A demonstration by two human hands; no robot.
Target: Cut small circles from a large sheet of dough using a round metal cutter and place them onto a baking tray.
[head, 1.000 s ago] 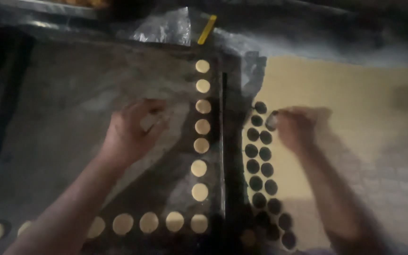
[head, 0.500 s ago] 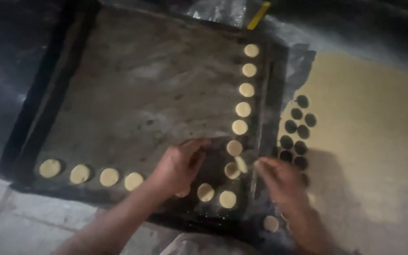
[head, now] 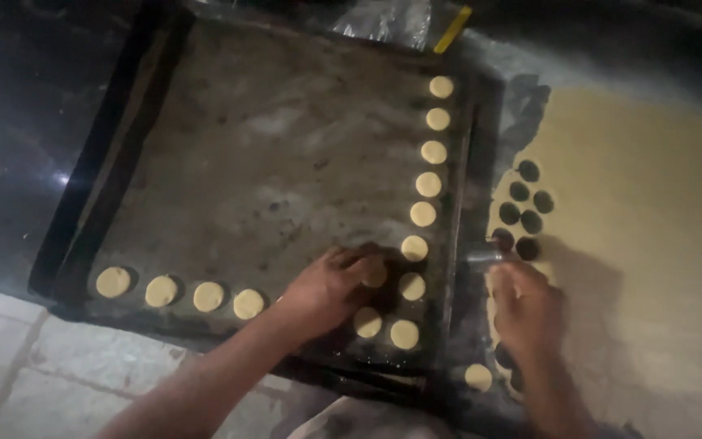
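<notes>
Down at the near right corner of the large dark rectangular metal baking tray (head: 229, 154), the left hand (head: 327, 289) lay palm down, its fingers (head: 359, 260) curled loosely over a small pale round disc of dough (head: 375, 276) and touching it. Other pale dough discs (head: 428, 184) ran in a column along the tray's right edge from far to near, and four more (head: 176, 291) sat in a row along the near edge to the left. Just beside the tray's right rim, the right hand (head: 526, 309) rested on the table, its fingers (head: 504, 276) closed around a small shiny metal cylindrical cutter (head: 485, 257) whose end pointed left toward the tray. To the right lay a broad flat sheet of pale yellow rolled dough (head: 652, 228), with a cluster of dark round holes (head: 526, 203) cut near its left edge, just beyond the cutter. One loose disc (head: 478, 376) lay near the right wrist. A crumpled clear plastic bag (head: 383, 16) with a yellow strip sat past the tray's far edge.
</notes>
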